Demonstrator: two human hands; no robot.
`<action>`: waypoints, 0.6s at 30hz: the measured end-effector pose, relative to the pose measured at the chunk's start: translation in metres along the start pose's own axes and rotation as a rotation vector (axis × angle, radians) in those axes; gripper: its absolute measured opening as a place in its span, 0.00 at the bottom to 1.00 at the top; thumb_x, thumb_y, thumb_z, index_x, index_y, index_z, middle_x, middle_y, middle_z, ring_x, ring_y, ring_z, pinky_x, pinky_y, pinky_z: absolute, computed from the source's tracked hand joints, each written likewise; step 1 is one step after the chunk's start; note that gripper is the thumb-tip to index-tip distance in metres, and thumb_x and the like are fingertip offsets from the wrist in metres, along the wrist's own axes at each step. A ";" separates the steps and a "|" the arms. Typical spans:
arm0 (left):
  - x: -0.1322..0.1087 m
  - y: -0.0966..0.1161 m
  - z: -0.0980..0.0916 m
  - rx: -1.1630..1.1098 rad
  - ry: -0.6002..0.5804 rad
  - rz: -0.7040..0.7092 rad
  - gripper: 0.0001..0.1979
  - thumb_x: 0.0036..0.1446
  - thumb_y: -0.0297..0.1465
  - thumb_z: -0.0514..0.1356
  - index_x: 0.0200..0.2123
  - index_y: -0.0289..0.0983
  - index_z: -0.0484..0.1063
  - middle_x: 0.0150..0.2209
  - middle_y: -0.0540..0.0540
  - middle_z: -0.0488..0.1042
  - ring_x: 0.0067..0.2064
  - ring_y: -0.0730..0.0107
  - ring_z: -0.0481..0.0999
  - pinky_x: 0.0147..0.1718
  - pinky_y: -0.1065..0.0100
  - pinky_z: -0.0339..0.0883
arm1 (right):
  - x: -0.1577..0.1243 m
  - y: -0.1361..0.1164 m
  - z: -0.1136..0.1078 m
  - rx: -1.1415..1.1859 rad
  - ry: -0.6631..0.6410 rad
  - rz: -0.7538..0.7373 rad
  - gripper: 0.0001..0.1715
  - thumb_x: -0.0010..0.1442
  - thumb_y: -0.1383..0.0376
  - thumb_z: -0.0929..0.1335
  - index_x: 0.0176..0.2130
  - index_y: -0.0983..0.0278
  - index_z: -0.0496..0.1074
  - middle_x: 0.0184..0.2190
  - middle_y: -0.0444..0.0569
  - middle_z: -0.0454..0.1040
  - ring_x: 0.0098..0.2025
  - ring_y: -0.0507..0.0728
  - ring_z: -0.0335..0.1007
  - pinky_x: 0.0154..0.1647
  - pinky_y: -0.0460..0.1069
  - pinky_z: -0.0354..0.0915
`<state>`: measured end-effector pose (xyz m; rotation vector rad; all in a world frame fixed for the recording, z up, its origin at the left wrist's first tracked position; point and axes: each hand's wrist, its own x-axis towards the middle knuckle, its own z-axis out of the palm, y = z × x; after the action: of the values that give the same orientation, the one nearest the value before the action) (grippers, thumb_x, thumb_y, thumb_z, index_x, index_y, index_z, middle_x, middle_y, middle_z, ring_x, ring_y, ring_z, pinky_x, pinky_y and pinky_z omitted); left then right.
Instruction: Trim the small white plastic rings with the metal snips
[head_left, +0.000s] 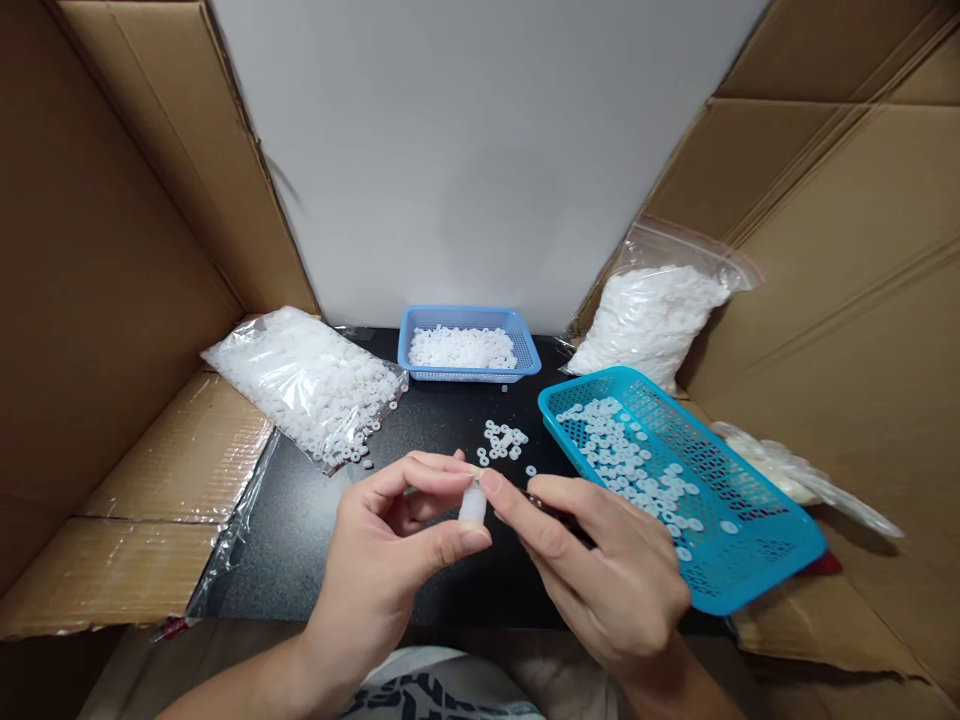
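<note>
Standing lengthwise, top to bottom, at lower centre of frame, white piece [472, 505] is pinched between thumb and forefinger of left hand [371, 545]. Upper end appears touched by fingertips of right hand [604, 565], angled in from lower right. Dark object [559, 517], mostly hidden, is grasped in right hand's curled fingers. Loose white rings [499, 441] are scattered just above, near centre.

We pinched a white plastic piece [472, 505] in our left hand [390, 530] above the near edge of the black desk [300, 545]; our right hand [607, 560], fingertips at its top, gripped a dark object [562, 517]. Loose rings [504, 440] lay mid-desk, a blue basket [469, 375] by the far edge, a turquoise basket [757, 535] along the right.
</note>
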<state>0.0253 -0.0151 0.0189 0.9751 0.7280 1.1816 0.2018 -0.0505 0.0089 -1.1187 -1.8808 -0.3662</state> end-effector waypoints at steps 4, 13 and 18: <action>0.008 -0.007 -0.001 -0.137 -0.072 0.017 0.21 0.43 0.24 0.79 0.42 0.47 0.86 0.37 0.50 0.87 0.39 0.66 0.87 0.48 0.67 0.79 | -0.001 0.003 0.009 0.163 0.078 0.253 0.29 0.71 0.76 0.65 0.64 0.54 0.73 0.31 0.45 0.73 0.28 0.51 0.69 0.28 0.45 0.67; 0.021 -0.024 -0.014 -0.201 -0.074 0.114 0.29 0.37 0.30 0.82 0.45 0.48 0.84 0.33 0.50 0.84 0.38 0.66 0.84 0.44 0.68 0.79 | -0.007 0.008 0.012 0.264 0.047 0.498 0.15 0.72 0.59 0.68 0.32 0.60 0.73 0.20 0.39 0.68 0.18 0.50 0.61 0.19 0.44 0.61; 0.020 -0.027 -0.016 -0.176 -0.073 0.106 0.25 0.37 0.32 0.82 0.42 0.47 0.85 0.33 0.50 0.84 0.37 0.67 0.83 0.41 0.69 0.78 | -0.004 0.003 0.012 0.361 0.078 0.539 0.07 0.71 0.63 0.68 0.39 0.60 0.75 0.31 0.45 0.78 0.31 0.53 0.76 0.30 0.45 0.70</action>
<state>0.0278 0.0060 -0.0114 0.9137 0.5101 1.2732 0.1988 -0.0440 -0.0015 -1.2767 -1.4284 0.2233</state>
